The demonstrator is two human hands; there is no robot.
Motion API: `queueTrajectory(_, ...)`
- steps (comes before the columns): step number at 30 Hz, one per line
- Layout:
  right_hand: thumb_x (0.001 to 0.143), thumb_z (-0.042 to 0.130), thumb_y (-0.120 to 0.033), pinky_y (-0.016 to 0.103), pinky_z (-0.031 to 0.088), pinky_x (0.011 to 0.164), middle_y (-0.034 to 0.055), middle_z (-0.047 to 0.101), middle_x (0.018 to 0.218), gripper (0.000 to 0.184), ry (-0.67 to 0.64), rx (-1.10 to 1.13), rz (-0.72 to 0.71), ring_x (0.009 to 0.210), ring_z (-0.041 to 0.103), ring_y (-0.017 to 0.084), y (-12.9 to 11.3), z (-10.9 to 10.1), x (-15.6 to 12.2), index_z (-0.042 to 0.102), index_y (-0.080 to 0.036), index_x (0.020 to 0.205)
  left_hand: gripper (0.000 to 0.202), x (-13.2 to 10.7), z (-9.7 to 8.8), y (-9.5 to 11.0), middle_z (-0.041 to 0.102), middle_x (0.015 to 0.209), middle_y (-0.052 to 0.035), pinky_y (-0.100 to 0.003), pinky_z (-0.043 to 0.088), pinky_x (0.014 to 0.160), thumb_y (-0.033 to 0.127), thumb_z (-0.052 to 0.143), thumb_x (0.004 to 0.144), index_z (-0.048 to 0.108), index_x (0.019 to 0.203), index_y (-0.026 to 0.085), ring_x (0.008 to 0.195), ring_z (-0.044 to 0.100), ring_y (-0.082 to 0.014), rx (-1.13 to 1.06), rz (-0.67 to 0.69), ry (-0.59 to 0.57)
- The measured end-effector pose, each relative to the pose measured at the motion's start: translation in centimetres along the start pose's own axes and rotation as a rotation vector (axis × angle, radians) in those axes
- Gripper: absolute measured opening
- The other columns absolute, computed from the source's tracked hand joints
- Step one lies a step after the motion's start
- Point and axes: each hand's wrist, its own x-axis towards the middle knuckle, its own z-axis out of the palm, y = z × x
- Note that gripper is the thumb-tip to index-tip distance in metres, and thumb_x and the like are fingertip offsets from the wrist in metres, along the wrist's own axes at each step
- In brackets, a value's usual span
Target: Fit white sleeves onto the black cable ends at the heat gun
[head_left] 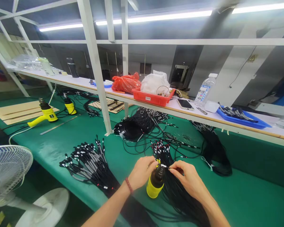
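My left hand (pixel 142 172) and my right hand (pixel 186 179) meet above the black nozzle of an upright yellow heat gun (pixel 155 183). Between my fingertips runs a thin black cable (pixel 167 167) with a short white sleeve (pixel 163 165) on it, just over the nozzle. My right fingers pinch the cable, and my left fingers seem to grip it on the other side. Below my right hand, a bundle of black cables (pixel 180 195) trails across the green bench mat (pixel 246 195). A red bead bracelet (pixel 129 185) circles my left wrist.
Sleeved cable bundles (pixel 92 165) lie to my left, with more black coils (pixel 134 124) ahead. Farther left stand several yellow heat guns (pixel 46 115), near a steel ruler (pixel 58 125) and cardboard sheets (pixel 19 112). An overhead shelf (pixel 170 108) holds a red crate, a blue tray and a bottle. A white fan (pixel 8 168) stands at lower left.
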Motion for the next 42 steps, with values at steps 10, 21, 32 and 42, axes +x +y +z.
queueTrajectory(10,0.081,0.056,-0.027,0.027,0.043,0.064,0.0012,0.069,0.074,0.015,0.052,-0.007,0.041,0.07,0.062,0.019,0.3,0.3,0.4,0.068,-0.021,0.076,0.02,-0.1,-0.1,-0.3,0.059,0.078,0.0019,-0.029,0.037,0.077,0.027,0.044,0.094,0.053,0.077,0.02,0.08,0.051,-0.0177,0.035,0.028,0.038)
queueTrajectory(21,0.083,0.056,-0.025,0.025,0.039,0.06,-0.001,0.064,0.068,0.015,0.071,-0.053,0.021,0.065,0.058,0.017,-0.3,0.6,0.2,0.064,-0.021,0.071,0.014,-0.5,0.0,-0.8,0.059,0.089,0.0018,-0.028,0.037,0.082,0.026,0.044,0.094,0.053,0.085,0.021,0.088,0.051,-0.0172,-0.047,0.05,0.072)
queueTrajectory(32,0.086,0.054,-0.027,0.027,0.042,0.065,-0.0001,0.068,0.075,0.017,-0.002,-0.031,0.004,0.071,0.061,0.018,0.2,0.2,-0.2,0.069,-0.022,0.079,0.046,-0.2,0.1,-0.9,0.052,0.063,0.0032,-0.026,0.034,0.067,0.038,0.03,0.1,0.049,0.063,0.019,0.068,0.049,-0.0157,-0.028,0.022,0.039)
queueTrajectory(42,0.078,0.06,-0.024,0.026,0.041,0.06,0.0001,0.064,0.068,0.011,0.129,-0.016,0.044,0.064,0.058,0.017,0.8,0.6,0.3,0.065,-0.021,0.069,0.009,-0.1,0.4,-0.8,0.059,0.088,0.002,-0.028,0.037,0.084,0.025,0.05,0.09,0.053,0.084,0.02,0.087,0.051,-0.0167,-0.127,0.069,0.1)
